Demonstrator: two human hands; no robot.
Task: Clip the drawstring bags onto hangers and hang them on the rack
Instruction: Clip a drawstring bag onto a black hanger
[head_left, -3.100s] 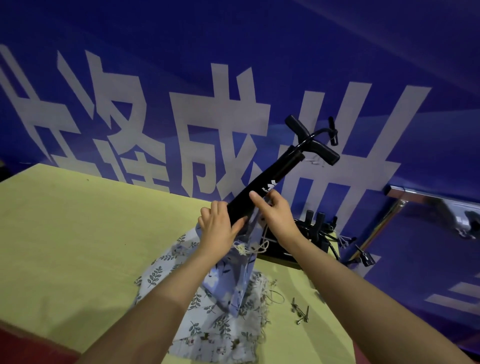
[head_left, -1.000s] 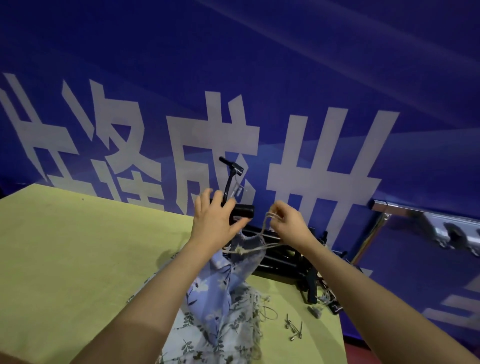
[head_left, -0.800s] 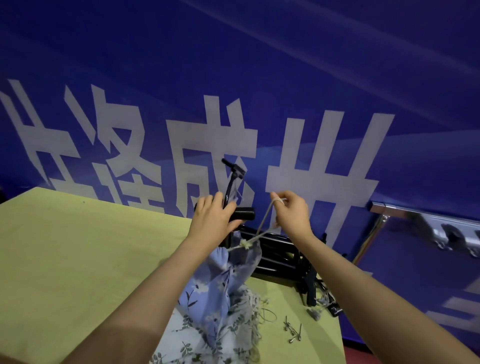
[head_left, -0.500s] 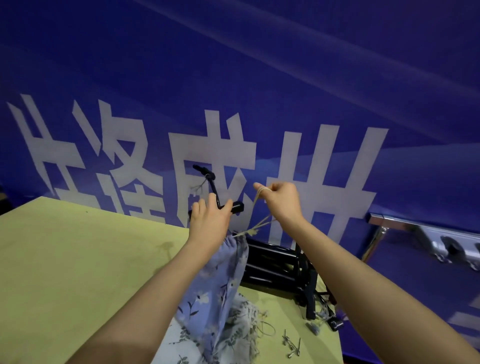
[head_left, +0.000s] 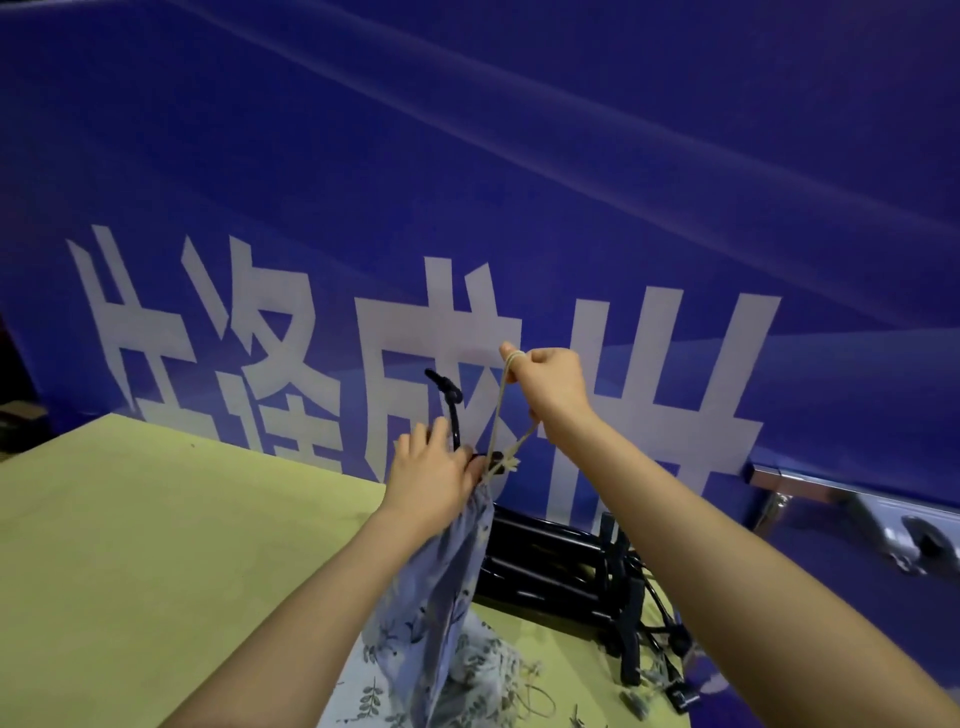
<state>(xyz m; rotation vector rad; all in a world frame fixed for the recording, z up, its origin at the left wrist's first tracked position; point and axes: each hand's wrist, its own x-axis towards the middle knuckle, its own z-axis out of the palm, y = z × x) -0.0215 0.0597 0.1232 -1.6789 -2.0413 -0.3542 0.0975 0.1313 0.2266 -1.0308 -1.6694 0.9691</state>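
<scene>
My left hand (head_left: 431, 475) grips a black hanger (head_left: 451, 410) together with the gathered top of a blue floral drawstring bag (head_left: 447, 577), which hangs down from it. The hanger's hook points up and left above my fingers. My right hand (head_left: 550, 384) is raised higher, to the right, pinching the bag's beige drawstring (head_left: 497, 415) and pulling it taut upward. More floral bags (head_left: 467, 675) lie heaped on the yellow table (head_left: 156, 545) below.
A stack of black hangers (head_left: 561, 571) lies at the table's back right edge, with small clips (head_left: 636, 704) beside it. A chrome rack bar (head_left: 841, 493) runs at the right. A blue banner with white characters (head_left: 467, 208) fills the background.
Both hands have risen, lifting the bag off the pile. My right hand moved from the hanger bar to the drawstring and pulled it upward. The hanger turned so its hook points up.
</scene>
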